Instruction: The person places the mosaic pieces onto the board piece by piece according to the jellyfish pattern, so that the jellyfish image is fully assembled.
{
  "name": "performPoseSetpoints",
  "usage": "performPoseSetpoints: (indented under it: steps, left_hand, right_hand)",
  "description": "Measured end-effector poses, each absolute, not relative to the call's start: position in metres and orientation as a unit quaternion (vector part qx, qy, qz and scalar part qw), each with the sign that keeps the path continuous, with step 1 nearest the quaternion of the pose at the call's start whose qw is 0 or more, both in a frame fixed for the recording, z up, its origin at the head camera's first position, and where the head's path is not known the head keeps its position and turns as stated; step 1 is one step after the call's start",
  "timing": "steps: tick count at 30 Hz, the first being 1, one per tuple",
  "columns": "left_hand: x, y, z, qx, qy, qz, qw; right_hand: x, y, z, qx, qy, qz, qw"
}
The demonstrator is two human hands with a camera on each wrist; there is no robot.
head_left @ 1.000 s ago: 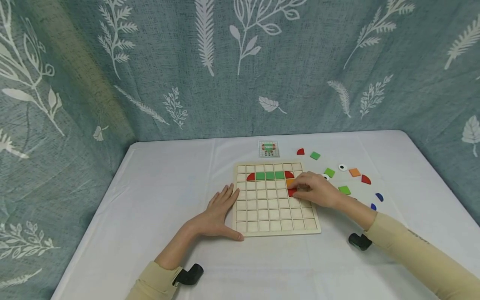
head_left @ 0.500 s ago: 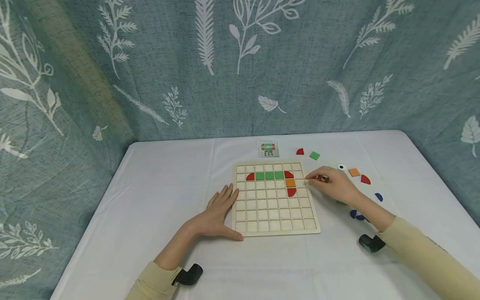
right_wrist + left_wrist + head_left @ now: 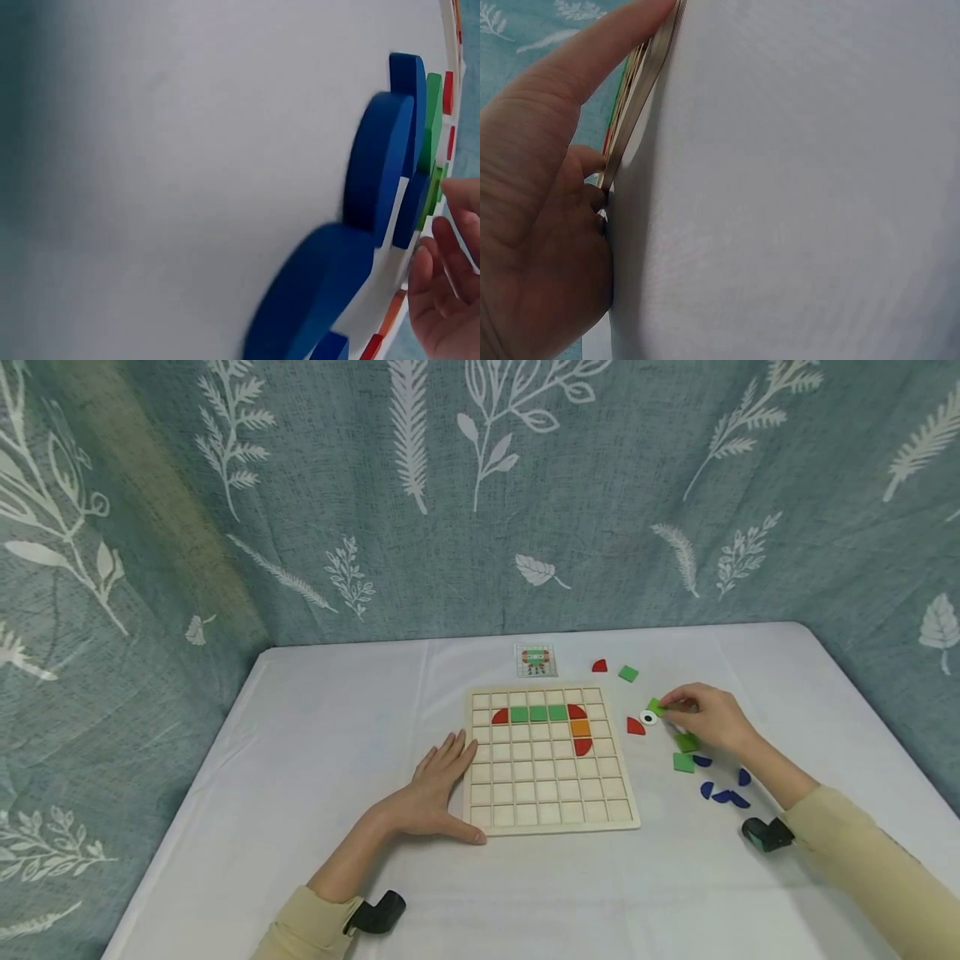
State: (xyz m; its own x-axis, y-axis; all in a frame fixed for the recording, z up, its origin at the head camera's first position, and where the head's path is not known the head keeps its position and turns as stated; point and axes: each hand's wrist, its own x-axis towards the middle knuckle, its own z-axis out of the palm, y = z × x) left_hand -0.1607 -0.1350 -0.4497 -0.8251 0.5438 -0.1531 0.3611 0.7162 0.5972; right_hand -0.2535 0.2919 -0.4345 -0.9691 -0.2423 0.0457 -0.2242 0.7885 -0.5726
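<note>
The right hand (image 3: 708, 717) has shifted from the partly filled, pale wooden grid board (image 3: 536, 791) to a loose light-green square tile (image 3: 654, 704) rightward, pinch unclear, while the left hand (image 3: 427, 789), fingers spread, touches the board's left edge.

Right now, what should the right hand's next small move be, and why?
Probably lift the light green square toward the board. The right hand has its fingertips at that square, the board shows bare cells left of the orange square, and the left hand rests at the board's left edge, which may help steady it.
</note>
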Motion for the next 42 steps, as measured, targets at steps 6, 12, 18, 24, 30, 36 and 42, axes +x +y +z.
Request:
performPoseSetpoints:
  steps: [6, 12, 18, 24, 30, 36, 42]
  left_hand:
    - [-0.161, -0.134, -0.451, 0.247, 0.913, 0.281, 0.160]
    - [-0.161, -0.135, -0.451, 0.248, 0.914, 0.279, 0.156]
    - [-0.161, -0.135, -0.451, 0.250, 0.914, 0.278, 0.157]
    - [-0.161, -0.135, -0.450, 0.251, 0.913, 0.280, 0.156]
    - [-0.161, -0.135, -0.450, 0.249, 0.913, 0.280, 0.159]
    - [-0.161, -0.134, -0.450, 0.250, 0.911, 0.285, 0.163]
    - [-0.161, -0.135, -0.449, 0.251, 0.911, 0.286, 0.163]
  right_hand:
    - [-0.257, 0.288, -0.437, -0.115, 0.948, -0.295, 0.021]
    - [-0.256, 0.287, -0.434, -0.106, 0.948, -0.299, 0.013]
    - [-0.253, 0.277, -0.432, -0.093, 0.938, -0.332, 0.022]
    - [-0.247, 0.240, -0.434, -0.149, 0.920, -0.361, 0.037]
    - [-0.240, 0.202, -0.434, -0.249, 0.886, -0.386, 0.068]
    - [-0.236, 0.188, -0.437, -0.345, 0.876, -0.332, 0.054]
    - [-0.236, 0.188, -0.436, -0.365, 0.874, -0.318, 0.049]
